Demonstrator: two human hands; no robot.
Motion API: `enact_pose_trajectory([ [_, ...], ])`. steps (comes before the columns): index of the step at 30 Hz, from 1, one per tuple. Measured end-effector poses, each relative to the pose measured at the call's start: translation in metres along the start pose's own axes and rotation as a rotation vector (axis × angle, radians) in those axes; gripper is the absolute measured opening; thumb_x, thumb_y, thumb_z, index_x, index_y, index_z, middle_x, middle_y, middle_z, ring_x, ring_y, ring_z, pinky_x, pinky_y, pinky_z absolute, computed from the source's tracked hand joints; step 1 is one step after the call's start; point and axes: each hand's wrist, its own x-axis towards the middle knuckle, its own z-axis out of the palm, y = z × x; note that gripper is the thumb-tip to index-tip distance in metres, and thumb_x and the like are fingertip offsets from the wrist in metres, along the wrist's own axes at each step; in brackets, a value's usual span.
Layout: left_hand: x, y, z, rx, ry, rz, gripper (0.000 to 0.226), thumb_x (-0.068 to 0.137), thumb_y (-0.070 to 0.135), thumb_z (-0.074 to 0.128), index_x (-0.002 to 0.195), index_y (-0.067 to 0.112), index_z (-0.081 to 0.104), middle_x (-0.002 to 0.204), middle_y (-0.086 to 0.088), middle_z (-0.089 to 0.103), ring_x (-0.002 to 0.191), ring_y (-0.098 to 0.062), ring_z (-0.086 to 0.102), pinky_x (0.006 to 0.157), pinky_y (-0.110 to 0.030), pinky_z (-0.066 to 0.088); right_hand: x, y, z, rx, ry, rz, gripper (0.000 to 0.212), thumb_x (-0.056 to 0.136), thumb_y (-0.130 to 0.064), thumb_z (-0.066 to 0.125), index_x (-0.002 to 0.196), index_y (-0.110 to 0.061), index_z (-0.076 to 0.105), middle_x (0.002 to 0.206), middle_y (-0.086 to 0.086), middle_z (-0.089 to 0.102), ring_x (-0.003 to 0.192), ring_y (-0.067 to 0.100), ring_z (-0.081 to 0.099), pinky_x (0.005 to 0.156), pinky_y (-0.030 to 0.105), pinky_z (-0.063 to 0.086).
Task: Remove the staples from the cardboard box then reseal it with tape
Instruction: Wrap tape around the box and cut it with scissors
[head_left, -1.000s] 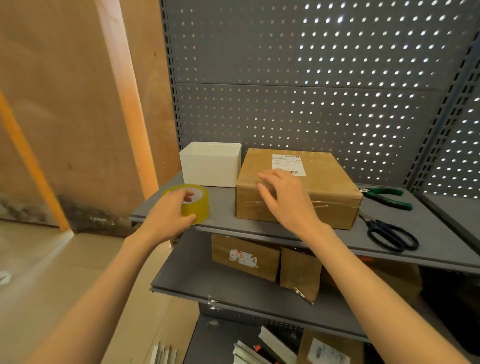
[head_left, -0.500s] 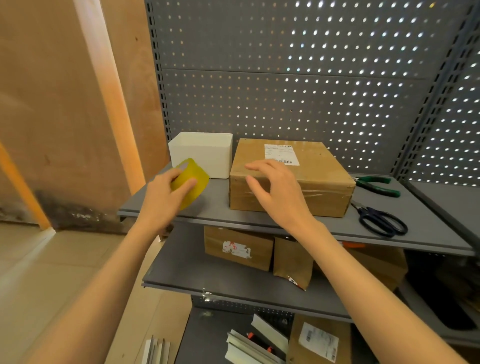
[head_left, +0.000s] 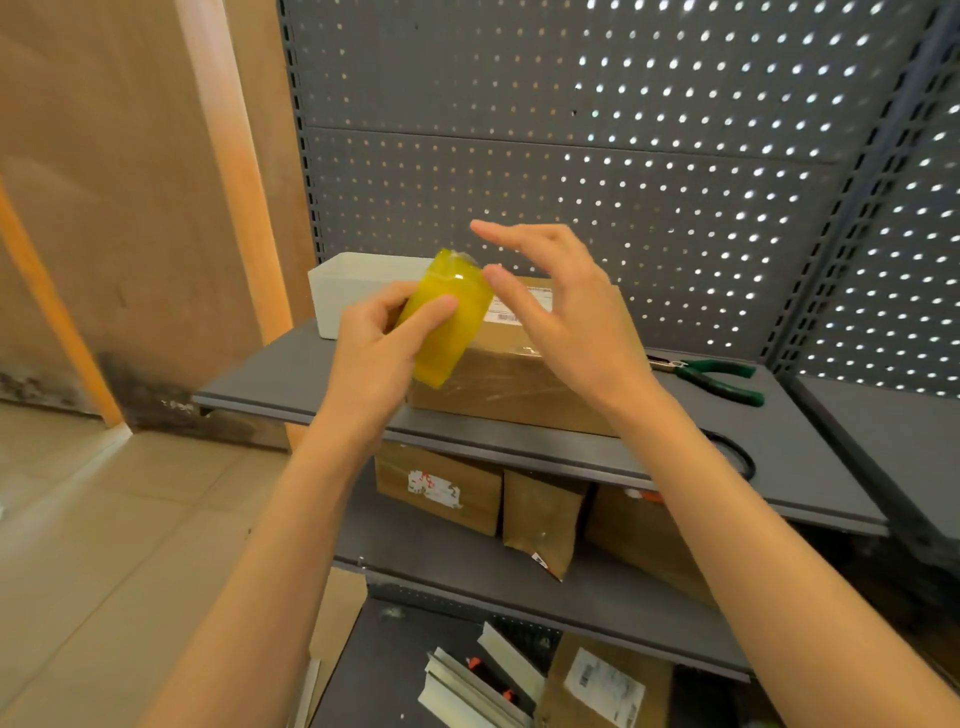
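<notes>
while gripped in curled left-hand fingers (head_left: 431, 312), tape roll (head_left: 452, 317) just beside spread, empty right-hand fingers (head_left: 511, 299)

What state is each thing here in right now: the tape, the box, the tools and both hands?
Tape roll: lifted off the shelf, gripped by the left hand.
Left hand: curled round the roll.
Right hand: open, fingers by the roll's top edge.
Cardboard box: closed, on the shelf.
Pliers: lying on the shelf, untouched.
</notes>
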Motion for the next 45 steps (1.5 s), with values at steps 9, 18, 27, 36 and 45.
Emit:
enact_pose_trajectory([
  [9, -0.035, 0.002, 0.064, -0.049, -0.072, -0.081, 0.012, 0.089, 0.018, 0.057, 0.096, 0.016, 0.067, 0.090, 0.001, 0.066, 0.079, -0.002, 0.056, 0.066, -0.010, 0.044, -0.025, 0.035, -0.059, 0.126, -0.105, 0.045, 0.022, 0.090, -0.030, 0.061, 0.111, -0.035, 0.065, 0.119, -0.004, 0.056, 0.121, 0.008, 0.046, 0.105, 0.031, 0.035],
  [18, -0.062, 0.000, 0.109, -0.040, -0.041, -0.131, 0.018, 0.089, 0.019, 0.057, 0.103, 0.015, 0.066, 0.092, 0.005, 0.067, 0.075, 0.008, 0.057, 0.063, -0.005, 0.043, -0.055, 0.058, -0.089, 0.184, -0.106, 0.024, 0.017, 0.089, -0.019, 0.062, 0.103, -0.025, 0.071, 0.110, -0.003, 0.061, 0.109, 0.003, 0.054, 0.096, 0.019, 0.040],
  [27, -0.079, -0.005, 0.139, -0.005, -0.048, -0.160, 0.020, 0.090, 0.020, 0.056, 0.104, 0.012, 0.067, 0.092, 0.001, 0.068, 0.076, 0.004, 0.058, 0.063, -0.007, 0.045, -0.077, 0.077, -0.106, 0.260, -0.101, 0.075, 0.013, 0.082, -0.025, 0.071, 0.095, -0.025, 0.072, 0.101, -0.008, 0.067, 0.101, 0.003, 0.060, 0.089, 0.021, 0.047],
  [36, -0.082, -0.007, 0.148, 0.055, -0.098, -0.203, 0.021, 0.088, 0.028, 0.057, 0.099, 0.013, 0.067, 0.092, -0.009, 0.068, 0.074, -0.007, 0.060, 0.059, -0.012, 0.047, -0.081, 0.091, -0.105, 0.410, -0.109, 0.253, 0.007, 0.083, -0.016, 0.069, 0.089, -0.016, 0.073, 0.093, 0.000, 0.071, 0.095, 0.012, 0.065, 0.087, 0.029, 0.053],
  [45, -0.085, -0.010, 0.149, 0.044, -0.233, -0.341, 0.032, 0.089, 0.026, 0.057, 0.114, 0.007, 0.055, 0.100, -0.014, 0.069, 0.075, -0.027, 0.071, 0.066, -0.038, 0.059, -0.086, 0.103, -0.095, 0.472, -0.219, 0.404, 0.004, 0.086, -0.019, 0.064, 0.088, -0.018, 0.068, 0.086, -0.007, 0.067, 0.076, -0.007, 0.061, 0.068, 0.009, 0.048],
])
